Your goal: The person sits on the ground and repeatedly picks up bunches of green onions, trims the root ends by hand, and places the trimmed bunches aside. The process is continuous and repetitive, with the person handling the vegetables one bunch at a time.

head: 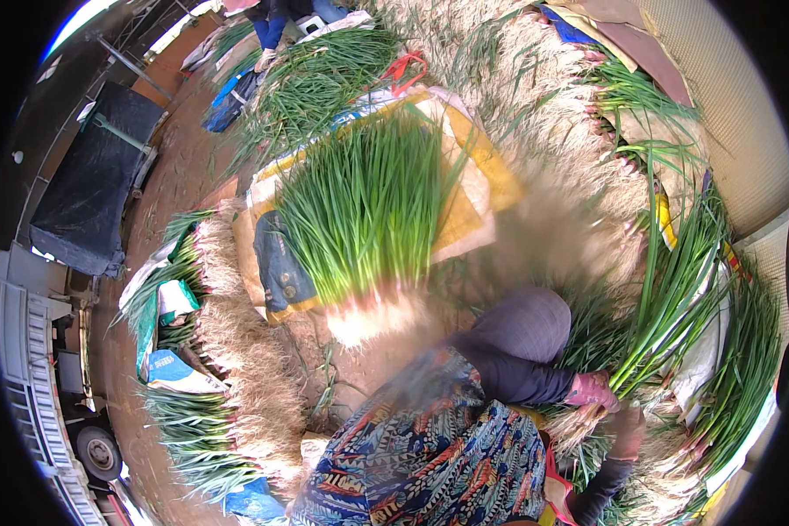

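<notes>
My left hand (592, 390), in a pink glove, grips a bunch of spring onions (657, 322) just above its pale roots. The long green leaves point up and right. My right hand (626, 431), blurred by motion, is beside the root end of this bunch; its fingers cannot be made out. Beneath and beyond both hands lies a pile of spring onions (740, 375) with roots towards me. In the middle, a wide sheaf of spring onions (375, 217) rests partly on flattened woven sacks (467, 223), its roots over bare ground. My patterned apron (427, 454) fills the lower middle.
Rooted spring onions (197, 427) line the left, with sacks (177, 368) among them. More leaves (329, 72) lie at the top, near another person's leg (269, 33). A bank of roots (519, 85) spans the upper right. A truck wheel (98, 454) stands far left.
</notes>
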`<state>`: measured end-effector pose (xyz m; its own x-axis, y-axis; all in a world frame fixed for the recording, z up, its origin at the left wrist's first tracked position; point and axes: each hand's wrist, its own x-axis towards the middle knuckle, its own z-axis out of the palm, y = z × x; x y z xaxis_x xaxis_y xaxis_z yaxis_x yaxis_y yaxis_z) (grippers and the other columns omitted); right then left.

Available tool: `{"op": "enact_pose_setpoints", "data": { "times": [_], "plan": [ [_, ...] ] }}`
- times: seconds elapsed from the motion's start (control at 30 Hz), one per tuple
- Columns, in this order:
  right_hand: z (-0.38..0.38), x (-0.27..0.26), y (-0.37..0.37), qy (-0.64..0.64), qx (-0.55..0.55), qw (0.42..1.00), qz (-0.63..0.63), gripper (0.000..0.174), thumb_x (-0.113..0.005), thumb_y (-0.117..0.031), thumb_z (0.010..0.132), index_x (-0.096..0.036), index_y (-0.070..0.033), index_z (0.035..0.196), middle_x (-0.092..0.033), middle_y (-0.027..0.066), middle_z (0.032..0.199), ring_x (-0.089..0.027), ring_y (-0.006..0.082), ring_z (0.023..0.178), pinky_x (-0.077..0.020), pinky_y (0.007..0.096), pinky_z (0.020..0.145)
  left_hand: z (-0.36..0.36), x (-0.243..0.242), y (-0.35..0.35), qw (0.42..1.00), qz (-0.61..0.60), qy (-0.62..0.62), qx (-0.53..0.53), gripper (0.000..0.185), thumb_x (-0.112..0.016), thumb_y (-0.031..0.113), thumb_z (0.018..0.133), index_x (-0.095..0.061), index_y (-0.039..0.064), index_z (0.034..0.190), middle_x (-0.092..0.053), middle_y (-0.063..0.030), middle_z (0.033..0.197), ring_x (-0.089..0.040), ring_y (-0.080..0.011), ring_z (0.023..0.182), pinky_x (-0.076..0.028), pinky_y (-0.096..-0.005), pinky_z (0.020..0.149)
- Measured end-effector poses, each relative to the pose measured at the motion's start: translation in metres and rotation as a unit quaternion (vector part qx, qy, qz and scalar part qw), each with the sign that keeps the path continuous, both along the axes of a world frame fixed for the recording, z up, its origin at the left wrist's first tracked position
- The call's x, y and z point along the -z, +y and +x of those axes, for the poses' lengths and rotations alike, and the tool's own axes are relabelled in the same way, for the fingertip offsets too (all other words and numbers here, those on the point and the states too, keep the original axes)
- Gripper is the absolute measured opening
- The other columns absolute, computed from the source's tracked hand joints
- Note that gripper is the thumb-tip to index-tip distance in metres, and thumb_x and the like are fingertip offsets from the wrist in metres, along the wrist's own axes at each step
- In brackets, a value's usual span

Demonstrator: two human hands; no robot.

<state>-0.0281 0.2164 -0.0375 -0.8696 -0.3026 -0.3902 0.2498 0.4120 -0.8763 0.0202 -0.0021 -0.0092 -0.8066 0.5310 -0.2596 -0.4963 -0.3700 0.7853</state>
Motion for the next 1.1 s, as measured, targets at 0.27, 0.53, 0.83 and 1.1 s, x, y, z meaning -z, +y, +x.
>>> {"op": "enact_pose_setpoints", "data": {
  "times": [0.27, 0.53, 0.83, 1.1],
  "plan": [
    [0.013, -0.006, -0.032, 0.007, 0.084, 0.990, -0.111, 0.024, -0.056, -0.025, 0.084, -0.056, -0.001, 0.084, -0.056, 0.0008, 0.066, -0.047, 0.0064, 0.055, -0.0401, 0.0229, 0.048, 0.015, -0.003, 0.002, 0.999, 0.044, -0.011, 0.006, 0.019, -0.062, 0.024, 0.075, -0.061, 0.005, 0.078, -0.059, -0.0019, 0.067, -0.055, -0.0112, 0.056, -0.043, -0.0229, 0.051],
    [0.036, -0.019, -0.045, 0.447, 0.040, 0.870, 0.203, 0.013, -0.058, -0.012, 0.074, -0.055, -0.001, 0.068, -0.057, 0.0127, 0.061, -0.056, 0.0235, 0.056, -0.0433, 0.0348, 0.050, 0.007, 0.004, 0.010, 0.989, 0.095, -0.100, 0.056, 0.030, -0.061, 0.034, 0.077, -0.060, 0.005, 0.087, -0.058, -0.0017, 0.069, -0.056, -0.0100, 0.059, -0.045, -0.0243, 0.055],
    [0.050, -0.017, -0.005, 0.078, -0.122, 0.896, 0.420, 0.031, -0.050, -0.032, 0.081, -0.059, -0.003, 0.086, -0.061, 0.0186, 0.082, -0.059, 0.0329, 0.080, -0.0452, 0.0403, 0.069, -0.007, -0.026, 0.011, 0.985, 0.050, -0.015, -0.162, 0.029, -0.060, 0.010, 0.076, -0.051, -0.005, 0.100, -0.057, -0.0103, 0.090, -0.056, -0.0164, 0.077, -0.050, -0.0288, 0.065],
    [-0.057, -0.065, -0.011, 0.212, 0.120, 0.907, 0.343, 0.032, -0.055, -0.031, 0.076, -0.055, -0.002, 0.090, -0.060, 0.0188, 0.088, -0.057, 0.0348, 0.083, -0.0444, 0.0410, 0.072, -0.003, 0.006, -0.001, 0.974, 0.194, 0.035, -0.111, 0.057, -0.063, 0.042, 0.071, -0.047, 0.005, 0.111, -0.051, -0.0065, 0.088, -0.051, -0.0163, 0.082, -0.047, -0.0336, 0.073]
  ]
}}
